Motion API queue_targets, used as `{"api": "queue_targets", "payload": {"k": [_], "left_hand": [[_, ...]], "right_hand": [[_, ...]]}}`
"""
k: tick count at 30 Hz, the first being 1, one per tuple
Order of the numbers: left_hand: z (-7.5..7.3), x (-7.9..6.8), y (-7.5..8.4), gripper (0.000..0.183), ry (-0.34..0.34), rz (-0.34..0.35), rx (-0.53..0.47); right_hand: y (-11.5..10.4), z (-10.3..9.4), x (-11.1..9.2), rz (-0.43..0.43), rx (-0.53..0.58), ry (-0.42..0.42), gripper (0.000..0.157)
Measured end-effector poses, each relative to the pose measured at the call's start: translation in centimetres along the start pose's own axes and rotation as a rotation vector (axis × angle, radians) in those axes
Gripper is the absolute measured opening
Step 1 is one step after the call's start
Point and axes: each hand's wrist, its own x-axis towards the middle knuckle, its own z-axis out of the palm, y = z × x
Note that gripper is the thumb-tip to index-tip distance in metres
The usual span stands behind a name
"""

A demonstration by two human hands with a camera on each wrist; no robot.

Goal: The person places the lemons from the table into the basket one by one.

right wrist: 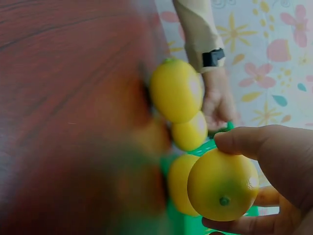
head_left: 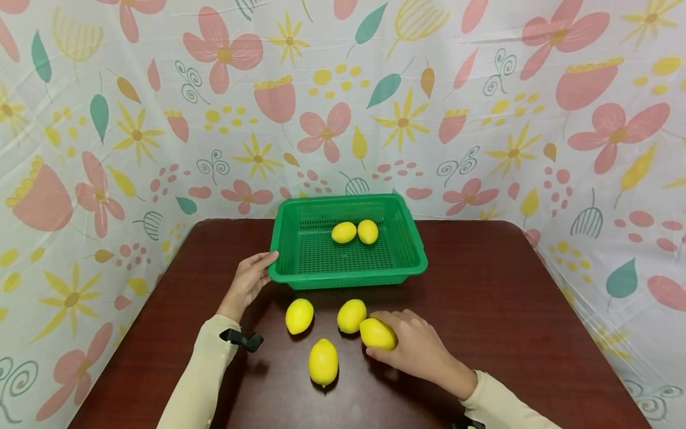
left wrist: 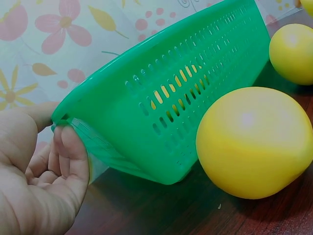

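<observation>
A green perforated basket (head_left: pixel 348 279) stands near the back of the table with two lemons (head_left: pixel 356 232) inside. My left hand (head_left: pixel 250 280) pinches the basket's left rim between thumb and fingers, which the left wrist view shows close up. With thumb and fingers, my right hand (head_left: pixel 415 345) grips a lemon (head_left: pixel 378 334) in front of the basket. Right beside that one lies another lemon (head_left: pixel 351 316). Two more rest on the table, one lemon (head_left: pixel 299 316) to the left and one lemon (head_left: pixel 323 362) nearer the front.
The dark reddish-brown table (head_left: pixel 482 286) has a glossy top. Behind it and along both sides hangs a flower-printed curtain (head_left: pixel 343 95), with the basket's back close to it. A black strap (head_left: pixel 242 339) is on the left wrist.
</observation>
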Motion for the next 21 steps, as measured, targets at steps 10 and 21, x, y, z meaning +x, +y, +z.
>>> {"api": "queue_targets", "payload": {"k": [10, 21], "left_hand": [[0.2, 0.1, 0.0, 0.046, 0.041, -0.018, 0.019], [0.1, -0.2, 0.0, 0.044, 0.064, -0.024, 0.031]], "right_hand": [[-1.2, -4.6, 3.5, -0.09, -0.007, -0.016, 0.062], [-0.7, -8.4, 11.8, -0.246, 0.016, -0.059, 0.062]]}}
